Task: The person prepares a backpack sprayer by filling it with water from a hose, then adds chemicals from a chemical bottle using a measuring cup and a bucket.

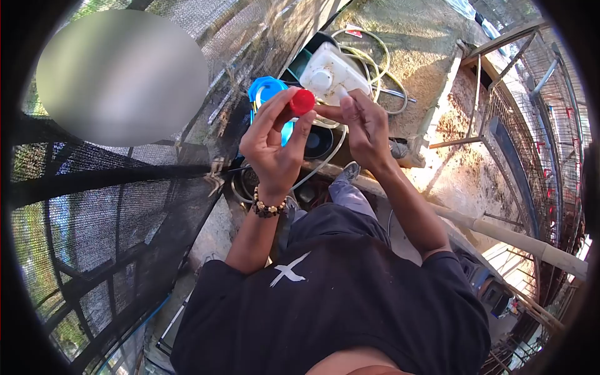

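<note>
My left hand [275,140], with a beaded bracelet [267,205] on its wrist, pinches a round red cap [302,102] between thumb and fingers. Close beside it on the right is my right hand [367,128], its fingers curled and its index finger reaching toward the cap. A small pale tip shows at the right thumb; I cannot make out what it belongs to. Beyond the hands lies a dirty white plastic container [335,70] with a round lid. A bright blue object [267,89] is partly hidden behind my left hand.
A pale yellow hose [382,53] coils around the white container on a concrete ledge [419,37]. Under my hands sits a dark tub [320,142]. Black netting [94,219] hangs at the left. Wire cages [531,112] and a long pole [500,232] stand at the right.
</note>
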Available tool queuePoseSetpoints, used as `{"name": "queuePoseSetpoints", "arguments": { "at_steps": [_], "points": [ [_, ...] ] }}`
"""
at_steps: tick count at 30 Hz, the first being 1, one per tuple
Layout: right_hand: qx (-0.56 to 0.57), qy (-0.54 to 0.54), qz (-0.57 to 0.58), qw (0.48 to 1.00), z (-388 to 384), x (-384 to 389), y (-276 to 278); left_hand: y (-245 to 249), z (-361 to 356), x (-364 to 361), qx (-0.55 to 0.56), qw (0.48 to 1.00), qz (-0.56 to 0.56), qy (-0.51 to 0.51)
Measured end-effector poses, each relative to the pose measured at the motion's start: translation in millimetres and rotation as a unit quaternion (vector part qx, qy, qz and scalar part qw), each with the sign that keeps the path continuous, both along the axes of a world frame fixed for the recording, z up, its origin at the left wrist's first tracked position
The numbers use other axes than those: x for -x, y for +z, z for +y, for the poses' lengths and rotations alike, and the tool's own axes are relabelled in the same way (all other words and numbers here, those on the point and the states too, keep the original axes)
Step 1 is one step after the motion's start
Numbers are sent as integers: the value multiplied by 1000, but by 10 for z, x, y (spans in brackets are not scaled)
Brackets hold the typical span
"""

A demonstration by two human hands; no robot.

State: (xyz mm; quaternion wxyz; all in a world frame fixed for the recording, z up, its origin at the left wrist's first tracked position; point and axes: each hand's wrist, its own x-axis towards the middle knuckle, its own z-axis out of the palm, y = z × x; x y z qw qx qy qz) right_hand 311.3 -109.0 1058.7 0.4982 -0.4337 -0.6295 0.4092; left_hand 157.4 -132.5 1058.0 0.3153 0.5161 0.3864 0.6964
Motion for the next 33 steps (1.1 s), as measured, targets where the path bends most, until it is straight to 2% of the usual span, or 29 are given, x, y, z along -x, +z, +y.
{"name": "queuePoseSetpoints", "arguments": {
  "at_steps": [2, 3, 6, 10, 12, 17, 18, 20, 21, 23, 27, 30, 33],
  "points": [
    [77, -17, 46, 996, 41, -64, -384, -99, 40, 16, 28, 999, -33, -2],
    [117, -17, 18, 993, 26, -140, -532, -180, 90, 38, 34, 999, -40, 7],
    [170, -56, 86, 980, -125, -288, -984, -413, 289, 126, 47, 996, -52, 49],
    [284, -89, 44, 954, -420, -756, -1520, -928, 684, 294, 68, 990, -69, 102],
    [299, -125, 60, 944, -617, -991, -1952, -1312, 927, 409, 79, 986, -59, 137],
    [362, -196, 21, 911, -927, -1313, -2315, -2359, 1569, 486, 87, 979, -25, 180],
    [376, -212, 30, 901, -949, -1354, -2384, -2662, 1719, 514, 97, 979, -35, 175],
    [411, -217, -19, 885, -1023, -1519, -2617, -3215, 1994, 540, 122, 973, 20, 194],
    [404, -225, -6, 887, -1011, -1557, -2734, -3624, 2154, 613, 156, 965, 65, 202],
    [393, -243, 22, 886, -988, -1601, -2947, -4128, 2408, 705, 212, 920, 265, 197],
    [386, -264, 25, 884, -955, -1699, -3306, -4890, 2927, 987, 284, 752, 591, 73],
    [393, -265, 23, 880, -1025, -1774, -3496, -4854, 3310, 923, 404, 602, 688, -31],
    [414, -269, 11, 870, -1064, -1809, -3566, -4997, 3485, 961, 437, 545, 707, -110]
  ]
}}
